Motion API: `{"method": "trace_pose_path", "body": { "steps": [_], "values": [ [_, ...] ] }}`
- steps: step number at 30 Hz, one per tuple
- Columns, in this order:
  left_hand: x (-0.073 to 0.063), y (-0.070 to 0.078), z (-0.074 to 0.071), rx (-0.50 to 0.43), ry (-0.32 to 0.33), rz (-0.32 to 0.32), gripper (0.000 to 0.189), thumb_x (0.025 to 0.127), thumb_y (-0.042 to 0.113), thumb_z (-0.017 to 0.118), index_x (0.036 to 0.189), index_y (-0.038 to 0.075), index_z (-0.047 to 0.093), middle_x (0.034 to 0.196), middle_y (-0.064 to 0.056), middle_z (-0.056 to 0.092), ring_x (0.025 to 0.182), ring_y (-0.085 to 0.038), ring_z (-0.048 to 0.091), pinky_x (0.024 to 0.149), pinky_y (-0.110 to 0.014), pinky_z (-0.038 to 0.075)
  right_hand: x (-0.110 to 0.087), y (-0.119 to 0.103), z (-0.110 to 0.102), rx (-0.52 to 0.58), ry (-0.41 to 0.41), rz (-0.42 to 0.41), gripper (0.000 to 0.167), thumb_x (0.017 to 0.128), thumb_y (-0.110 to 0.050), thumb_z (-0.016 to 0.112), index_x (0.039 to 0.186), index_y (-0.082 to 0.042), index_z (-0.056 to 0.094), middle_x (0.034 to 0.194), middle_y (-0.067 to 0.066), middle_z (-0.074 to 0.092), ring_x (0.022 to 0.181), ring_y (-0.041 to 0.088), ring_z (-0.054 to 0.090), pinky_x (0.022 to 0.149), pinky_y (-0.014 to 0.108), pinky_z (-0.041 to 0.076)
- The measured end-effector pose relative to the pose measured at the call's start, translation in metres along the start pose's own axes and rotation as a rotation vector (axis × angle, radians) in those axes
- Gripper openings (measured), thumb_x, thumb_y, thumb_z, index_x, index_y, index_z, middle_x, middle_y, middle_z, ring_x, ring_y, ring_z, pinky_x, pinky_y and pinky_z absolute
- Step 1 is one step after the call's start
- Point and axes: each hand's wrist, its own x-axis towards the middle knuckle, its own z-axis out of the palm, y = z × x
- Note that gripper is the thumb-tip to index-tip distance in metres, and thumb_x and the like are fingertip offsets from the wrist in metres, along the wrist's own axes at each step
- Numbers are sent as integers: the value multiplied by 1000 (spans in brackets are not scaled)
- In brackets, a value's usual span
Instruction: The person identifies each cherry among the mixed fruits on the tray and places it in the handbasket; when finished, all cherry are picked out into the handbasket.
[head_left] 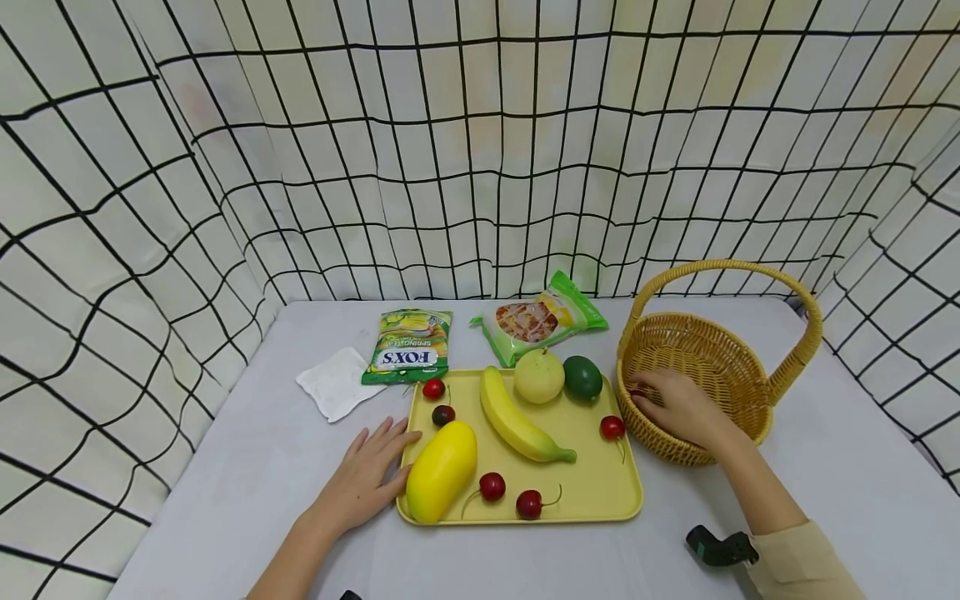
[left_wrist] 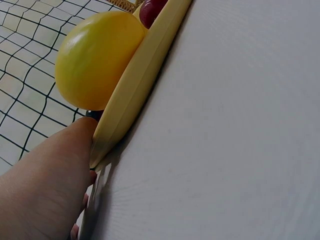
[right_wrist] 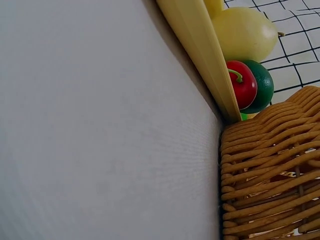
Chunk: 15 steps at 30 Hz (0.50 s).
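My left hand (head_left: 365, 479) lies with fingers spread at the left edge of the yellow tray (head_left: 592, 492), its thumb beside a yellow mango (head_left: 442, 472). My right hand (head_left: 678, 407) reaches into the wicker basket (head_left: 738, 375) near its left wall. A dark red cherry (head_left: 636, 394) shows partly between its fingertips; the fingers hide the rest. A banana (head_left: 517, 421), a pale round fruit (head_left: 539, 377), a dark green fruit (head_left: 582, 378) and several cherries (head_left: 529, 504) are on the tray. The right wrist view shows the basket's woven side (right_wrist: 275, 165) but not the hand.
Behind the tray lie a green FOX'S candy bag (head_left: 409, 346) and another green snack bag (head_left: 536, 321). A white cloth or tissue (head_left: 341, 383) is at the left. The basket's tall handle (head_left: 723, 265) arches above it. Black-gridded white fabric (head_left: 480, 150) encloses the table.
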Motion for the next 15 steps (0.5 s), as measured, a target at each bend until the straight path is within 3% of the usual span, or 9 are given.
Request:
{"method": "trace_pose_path", "body": {
  "steps": [9, 15],
  "values": [
    [1, 0, 1, -2, 1, -2, 45, 89, 34, 55, 131, 20, 49, 143, -8, 37, 135, -29, 23, 107, -55, 10, -4, -10, -4, -26, 59, 44, 26, 88, -18, 60, 110, -5, 62, 106, 12, 63, 101, 32, 56, 83, 49, 47],
    [0, 0, 1, 0, 2, 1, 44, 89, 35, 54, 131, 20, 50, 143, -8, 37, 135, -29, 23, 107, -55, 10, -5, -22, -8, -49, 153, 55, 26, 87, -19, 61, 110, -7, 62, 107, 13, 62, 101, 32, 56, 81, 48, 48]
  ]
}}
